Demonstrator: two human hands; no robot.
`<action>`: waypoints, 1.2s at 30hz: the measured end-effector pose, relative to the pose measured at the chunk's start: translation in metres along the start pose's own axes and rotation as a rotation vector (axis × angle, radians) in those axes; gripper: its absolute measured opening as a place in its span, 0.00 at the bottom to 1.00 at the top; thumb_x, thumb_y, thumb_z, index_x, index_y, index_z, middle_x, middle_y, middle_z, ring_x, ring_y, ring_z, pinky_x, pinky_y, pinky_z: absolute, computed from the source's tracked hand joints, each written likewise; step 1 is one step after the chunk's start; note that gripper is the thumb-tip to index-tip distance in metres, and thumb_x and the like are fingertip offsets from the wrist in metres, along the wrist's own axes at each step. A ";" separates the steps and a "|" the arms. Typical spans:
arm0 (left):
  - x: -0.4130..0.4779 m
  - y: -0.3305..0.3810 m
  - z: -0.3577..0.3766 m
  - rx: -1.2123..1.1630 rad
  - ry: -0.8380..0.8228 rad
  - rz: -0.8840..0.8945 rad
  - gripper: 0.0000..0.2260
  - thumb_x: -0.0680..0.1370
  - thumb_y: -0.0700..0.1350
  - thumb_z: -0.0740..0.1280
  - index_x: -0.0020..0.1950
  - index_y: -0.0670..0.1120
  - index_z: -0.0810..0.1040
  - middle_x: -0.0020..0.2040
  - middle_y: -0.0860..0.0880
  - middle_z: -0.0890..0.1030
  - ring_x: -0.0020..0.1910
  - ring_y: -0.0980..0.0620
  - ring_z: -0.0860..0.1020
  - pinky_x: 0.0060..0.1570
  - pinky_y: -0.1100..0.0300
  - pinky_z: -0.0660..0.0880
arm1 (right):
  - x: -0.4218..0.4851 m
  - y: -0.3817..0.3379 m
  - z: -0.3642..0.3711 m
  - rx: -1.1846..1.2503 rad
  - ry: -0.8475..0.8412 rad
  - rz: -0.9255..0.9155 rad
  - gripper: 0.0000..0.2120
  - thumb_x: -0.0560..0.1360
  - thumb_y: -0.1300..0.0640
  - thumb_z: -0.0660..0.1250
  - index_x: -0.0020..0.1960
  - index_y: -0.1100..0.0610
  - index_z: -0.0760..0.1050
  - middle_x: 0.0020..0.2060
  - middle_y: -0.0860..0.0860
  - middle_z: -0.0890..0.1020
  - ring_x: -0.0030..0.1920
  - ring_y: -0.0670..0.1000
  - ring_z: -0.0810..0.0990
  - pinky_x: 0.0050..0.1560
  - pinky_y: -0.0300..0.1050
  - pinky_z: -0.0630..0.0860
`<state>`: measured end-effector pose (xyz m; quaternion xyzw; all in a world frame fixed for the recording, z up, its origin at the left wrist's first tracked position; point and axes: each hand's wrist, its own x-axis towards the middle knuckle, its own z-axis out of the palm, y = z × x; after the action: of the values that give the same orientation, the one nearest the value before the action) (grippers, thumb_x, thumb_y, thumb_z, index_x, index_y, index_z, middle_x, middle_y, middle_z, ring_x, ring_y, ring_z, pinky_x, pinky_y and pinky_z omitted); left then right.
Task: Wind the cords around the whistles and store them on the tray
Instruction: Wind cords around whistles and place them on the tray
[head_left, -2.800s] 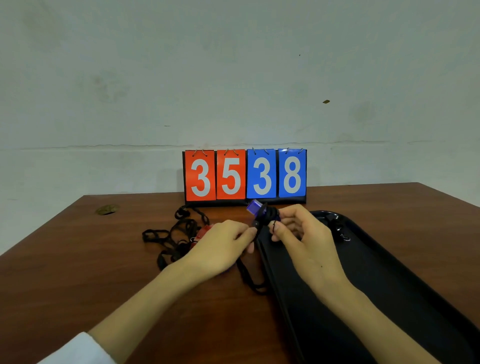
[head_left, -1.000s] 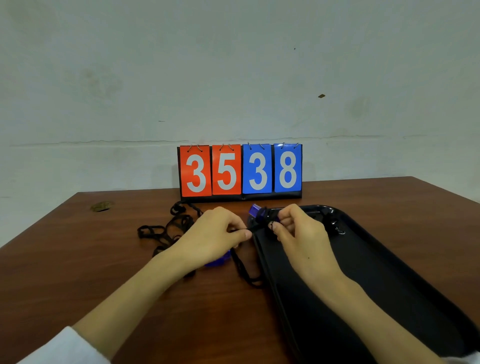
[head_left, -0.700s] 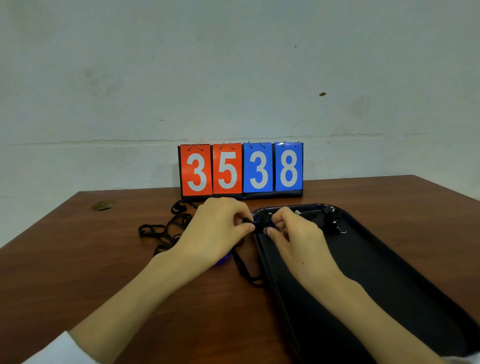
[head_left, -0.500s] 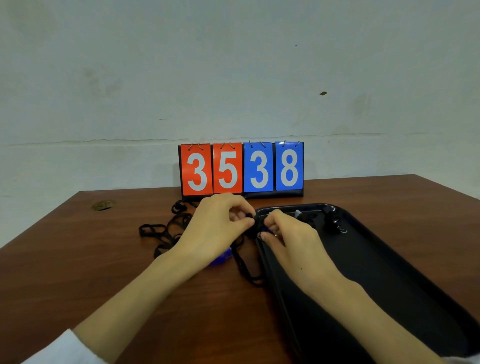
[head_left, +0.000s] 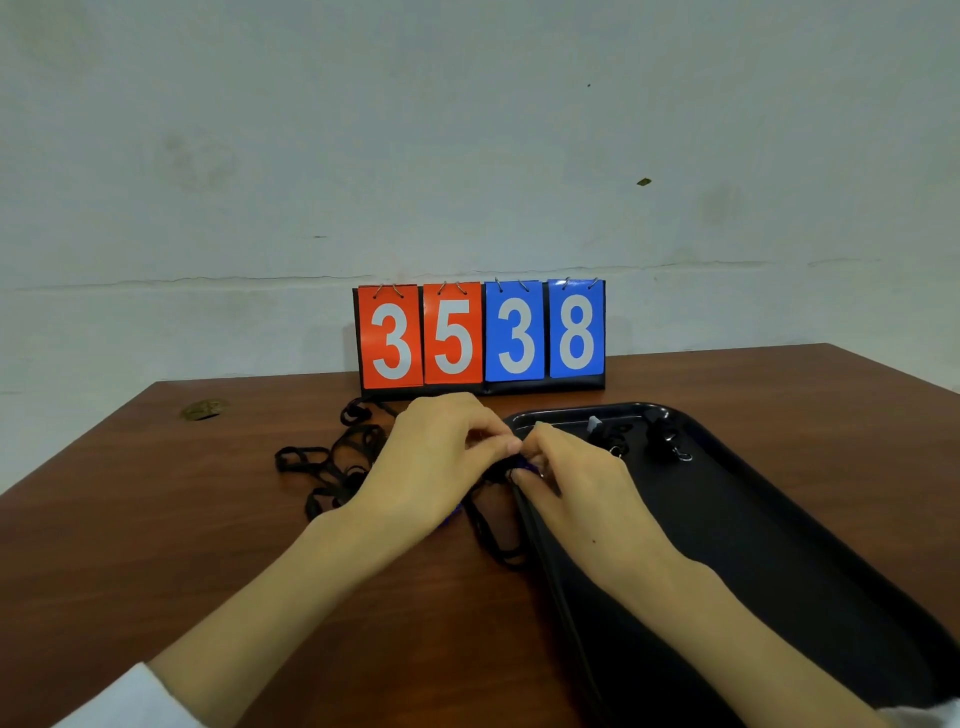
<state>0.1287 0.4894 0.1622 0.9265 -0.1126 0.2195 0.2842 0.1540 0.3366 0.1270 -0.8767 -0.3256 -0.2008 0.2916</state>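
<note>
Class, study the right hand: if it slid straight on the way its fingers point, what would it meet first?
Probably the left hand: the right hand points up-left, and the left fingertips sit against it over the whistle both pinch. Depth looks matched but is uncertain.

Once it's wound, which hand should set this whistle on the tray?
Right, probably: the right hand pinches the whistle above the tray edge; the left hand, pinching cord, is over the table.
</note>
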 end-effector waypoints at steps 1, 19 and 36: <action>0.000 0.001 0.001 0.042 -0.028 0.014 0.08 0.74 0.48 0.69 0.53 0.51 0.82 0.47 0.56 0.79 0.46 0.60 0.76 0.50 0.65 0.75 | 0.000 0.000 0.000 -0.004 -0.005 -0.001 0.04 0.76 0.54 0.64 0.50 0.54 0.72 0.42 0.44 0.76 0.43 0.43 0.75 0.46 0.39 0.74; 0.006 -0.020 0.011 -0.746 -0.092 -0.660 0.07 0.71 0.34 0.68 0.45 0.42 0.72 0.33 0.47 0.75 0.27 0.55 0.70 0.26 0.66 0.68 | -0.001 -0.006 0.002 -0.048 -0.117 0.038 0.06 0.78 0.54 0.62 0.52 0.55 0.73 0.47 0.47 0.79 0.47 0.48 0.77 0.49 0.42 0.74; 0.007 -0.035 0.005 0.122 -0.140 0.161 0.06 0.76 0.46 0.68 0.51 0.52 0.82 0.47 0.58 0.79 0.47 0.61 0.76 0.49 0.68 0.73 | -0.002 0.001 0.010 -0.013 -0.032 0.110 0.06 0.76 0.54 0.65 0.52 0.52 0.77 0.46 0.46 0.81 0.46 0.44 0.78 0.42 0.28 0.68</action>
<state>0.1484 0.5143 0.1452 0.9432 -0.1925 0.1826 0.2002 0.1547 0.3412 0.1183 -0.8982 -0.2803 -0.1725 0.2914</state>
